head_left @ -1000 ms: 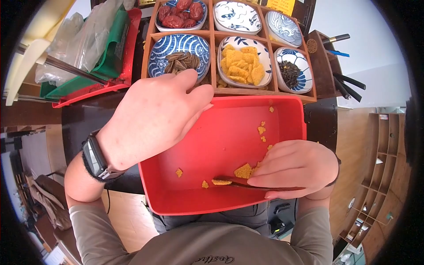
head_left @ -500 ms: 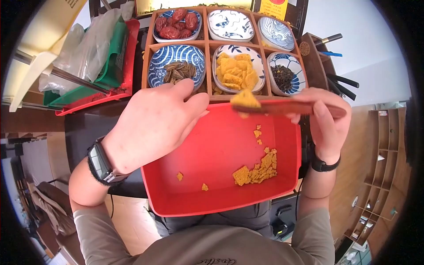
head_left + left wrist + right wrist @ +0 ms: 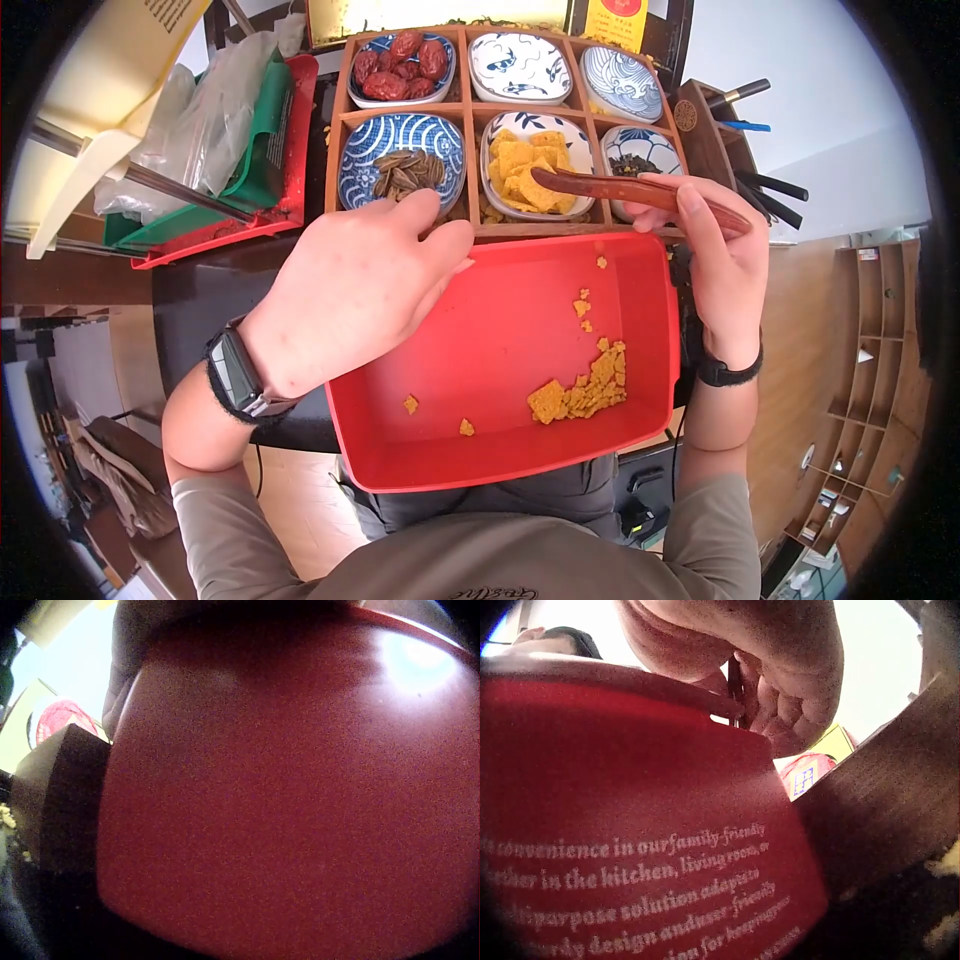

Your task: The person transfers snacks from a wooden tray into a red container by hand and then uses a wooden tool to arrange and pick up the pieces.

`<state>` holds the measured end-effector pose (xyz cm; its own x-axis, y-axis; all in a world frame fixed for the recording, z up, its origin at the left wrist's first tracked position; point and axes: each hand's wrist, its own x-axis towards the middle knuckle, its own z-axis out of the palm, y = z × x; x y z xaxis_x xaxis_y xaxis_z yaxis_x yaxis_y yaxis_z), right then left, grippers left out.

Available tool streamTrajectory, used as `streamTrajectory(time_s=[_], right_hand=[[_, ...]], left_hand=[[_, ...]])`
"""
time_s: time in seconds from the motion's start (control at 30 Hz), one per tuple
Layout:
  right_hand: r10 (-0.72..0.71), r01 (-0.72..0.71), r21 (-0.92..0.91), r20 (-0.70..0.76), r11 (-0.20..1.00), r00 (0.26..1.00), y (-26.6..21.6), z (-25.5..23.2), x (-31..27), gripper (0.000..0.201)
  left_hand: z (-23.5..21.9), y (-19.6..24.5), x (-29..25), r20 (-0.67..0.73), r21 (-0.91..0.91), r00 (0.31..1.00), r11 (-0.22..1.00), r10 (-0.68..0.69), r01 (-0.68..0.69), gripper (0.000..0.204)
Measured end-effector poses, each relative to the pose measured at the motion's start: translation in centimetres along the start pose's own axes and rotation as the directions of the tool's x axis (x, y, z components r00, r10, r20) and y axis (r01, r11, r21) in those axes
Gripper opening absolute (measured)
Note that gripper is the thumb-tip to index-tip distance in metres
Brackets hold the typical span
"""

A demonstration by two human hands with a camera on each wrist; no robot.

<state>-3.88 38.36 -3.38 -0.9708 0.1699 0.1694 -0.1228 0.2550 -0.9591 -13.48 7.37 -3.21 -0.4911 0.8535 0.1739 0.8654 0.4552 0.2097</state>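
My right hand pinches a pair of reddish-brown wooden tongs, also glimpsed between the fingers in the right wrist view. The tongs' tips overlap the yellow crisps heaped in a leaf-patterned bowl. At the far left corner of a red plastic bin, my left hand grips the rim, its fingertips hidden. Broken crisps lie inside, mostly toward the near right, with a few loose bits elsewhere. The left wrist view is mostly filled by the bin's red wall.
Beyond the bin stands a wooden compartment tray with red dates, sunflower seeds, dark tea leaves and two bowls with nothing in them. A green bin with plastic bags is at left, a pen holder at right.
My right hand has risen from inside the bin with a crisp in the tongs and carried it to the crisp bowl. The left hand has stayed at the bin's rim.
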Motion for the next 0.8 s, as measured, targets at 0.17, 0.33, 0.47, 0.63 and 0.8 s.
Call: streamTrajectory(time_s=[0.17,0.33,0.47,0.63,0.8], right_hand=[[-0.008,0.009,0.010,-0.077,1.000,0.997,0.1,0.0,0.1,0.032],[-0.058,0.066,0.049,-0.148,0.997,0.987,-0.4,0.0,-0.3,0.041],[-0.103,0.113,0.116,-0.088,0.987,0.991,-0.5,-0.2,-0.7,0.042],[-0.127,0.123,0.194,0.010,0.973,0.992,-0.9,-0.3,-1.2,0.041],[-0.150,0.129,0.241,0.072,0.962,0.986,-1.1,-0.4,-1.7,0.030]], left_hand=[[0.0,0.0,0.0,0.002,0.002,1.000,1.000,0.002,-0.002,0.018],[0.0,0.0,0.0,0.001,-0.010,1.000,1.000,0.000,0.000,0.018],[0.0,-0.1,0.0,0.008,-0.012,1.000,1.000,0.000,0.000,0.018],[0.0,-0.2,0.0,-0.002,-0.017,1.000,1.000,0.009,-0.009,0.018],[0.0,-0.1,-0.1,-0.009,-0.002,1.000,1.000,0.012,-0.012,0.019]])
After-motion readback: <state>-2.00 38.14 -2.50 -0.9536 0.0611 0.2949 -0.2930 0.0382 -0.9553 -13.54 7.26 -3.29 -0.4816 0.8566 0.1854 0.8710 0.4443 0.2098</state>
